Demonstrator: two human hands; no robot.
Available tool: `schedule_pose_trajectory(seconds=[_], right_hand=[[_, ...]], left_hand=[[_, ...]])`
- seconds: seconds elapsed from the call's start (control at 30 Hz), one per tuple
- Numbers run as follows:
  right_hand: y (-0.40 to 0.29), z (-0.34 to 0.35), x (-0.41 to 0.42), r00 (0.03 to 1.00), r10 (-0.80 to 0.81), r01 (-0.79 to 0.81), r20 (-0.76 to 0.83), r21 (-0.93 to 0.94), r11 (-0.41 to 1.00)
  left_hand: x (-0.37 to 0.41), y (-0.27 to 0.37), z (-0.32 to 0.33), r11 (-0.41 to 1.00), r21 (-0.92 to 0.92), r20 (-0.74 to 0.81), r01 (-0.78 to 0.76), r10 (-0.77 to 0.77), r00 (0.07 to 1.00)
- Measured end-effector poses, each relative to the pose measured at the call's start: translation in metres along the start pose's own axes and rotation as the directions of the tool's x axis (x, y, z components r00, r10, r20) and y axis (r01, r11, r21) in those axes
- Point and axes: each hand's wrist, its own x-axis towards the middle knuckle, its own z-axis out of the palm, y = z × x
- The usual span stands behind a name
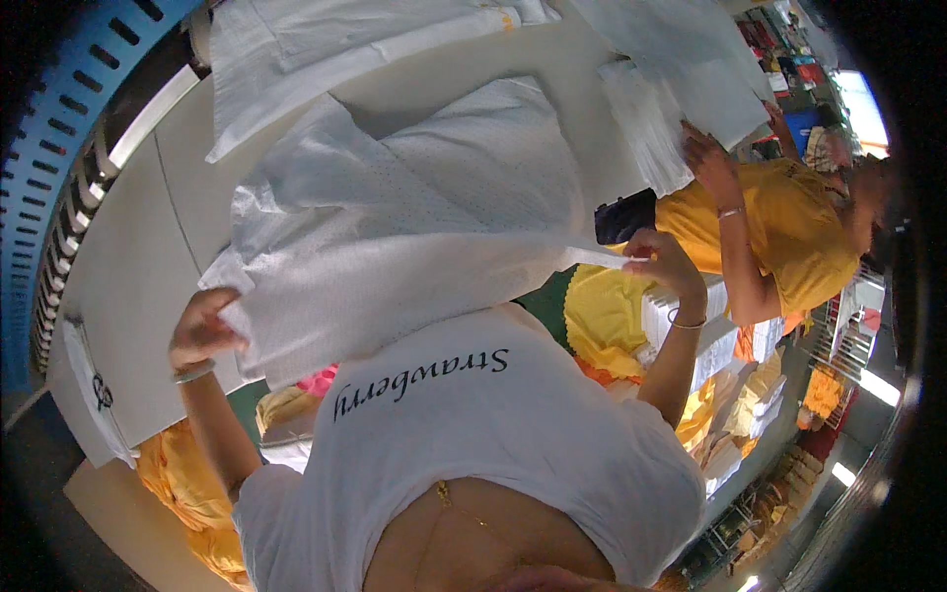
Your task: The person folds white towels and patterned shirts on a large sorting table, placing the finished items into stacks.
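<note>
A white fabric piece with a fine dotted pattern spreads in loose folds over the pale work table, its near edge hanging against my shirt. At one corner of that edge, my left hand has the fabric between thumb and fingers. My right hand pinches the opposite corner and draws it out into a narrow strip. Between the two hands the near edge runs fairly straight, while the far part lies rumpled on the tabletop.
Another white cloth lies farther back. On the right, a co-worker in a yellow shirt handles a stack of white fabric. A blue plastic crate stands at the left. Yellow cloth and orange cloth are beside me.
</note>
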Motion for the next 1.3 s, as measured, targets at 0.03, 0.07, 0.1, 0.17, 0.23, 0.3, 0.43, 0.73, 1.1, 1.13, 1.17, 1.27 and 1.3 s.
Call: schedule_pose_trajectory(seconds=[0.03,0.07,0.1,0.17,0.23,0.3,0.43,0.73,1.1,1.13,1.17,1.27,1.3], right_hand=[[0.003,0.000,-0.004,0.998,-0.001,0.001,0.056,-0.004,1.000],[0.006,0.000,-0.006,0.994,0.000,0.001,0.112,-0.007,1.000],[0.011,-0.001,-0.006,0.984,-0.009,0.010,0.177,-0.006,1.000],[0.024,0.007,-0.003,0.988,-0.029,0.027,0.153,0.019,0.999],[0.018,0.022,0.000,0.992,0.033,-0.037,0.121,0.030,0.999],[-0.001,0.030,0.000,0.961,0.024,-0.064,0.275,0.140,0.988],[-0.018,0.064,-0.007,0.904,-0.031,0.097,0.426,-0.134,0.986],[0.003,0.065,-0.036,0.973,-0.125,0.111,0.192,0.082,0.990],[-0.018,0.113,-0.013,0.904,-0.422,0.393,-0.076,-0.242,0.887],[-0.023,0.118,-0.013,0.847,-0.521,0.474,-0.104,-0.295,0.829],[-0.024,0.123,-0.014,0.864,-0.492,0.451,-0.109,-0.271,0.851],[-0.027,0.136,-0.012,0.891,-0.420,0.391,-0.170,-0.181,0.902],[-0.030,0.140,-0.011,0.887,-0.401,0.377,-0.231,-0.139,0.916]], left_hand=[[0.007,0.009,-0.011,0.969,0.143,0.160,-0.202,0.179,0.971],[0.019,0.019,-0.019,0.980,0.078,0.282,-0.184,0.155,0.947],[0.044,0.051,-0.019,0.989,0.023,0.395,-0.149,0.128,0.910],[0.073,0.066,-0.033,0.972,0.173,0.481,0.157,-0.223,0.848],[0.123,0.057,-0.015,0.846,0.372,0.025,0.383,-0.422,0.906],[0.178,0.042,-0.013,0.660,0.745,0.119,0.095,-0.271,0.955],[0.233,0.010,0.011,0.646,0.722,0.372,-0.248,-0.060,0.926],[0.264,0.011,0.031,0.507,0.851,0.373,-0.141,-0.393,0.841],[0.259,0.018,0.048,0.546,0.817,0.442,-0.188,-0.382,0.812],[0.259,0.020,0.051,0.516,0.835,0.431,-0.190,-0.400,0.809],[0.259,0.016,0.050,0.492,0.844,0.425,-0.214,-0.371,0.826],[0.251,-0.001,0.030,0.434,0.854,0.417,-0.286,-0.243,0.876],[0.247,-0.002,0.021,0.423,0.847,0.424,-0.321,-0.174,0.889]])
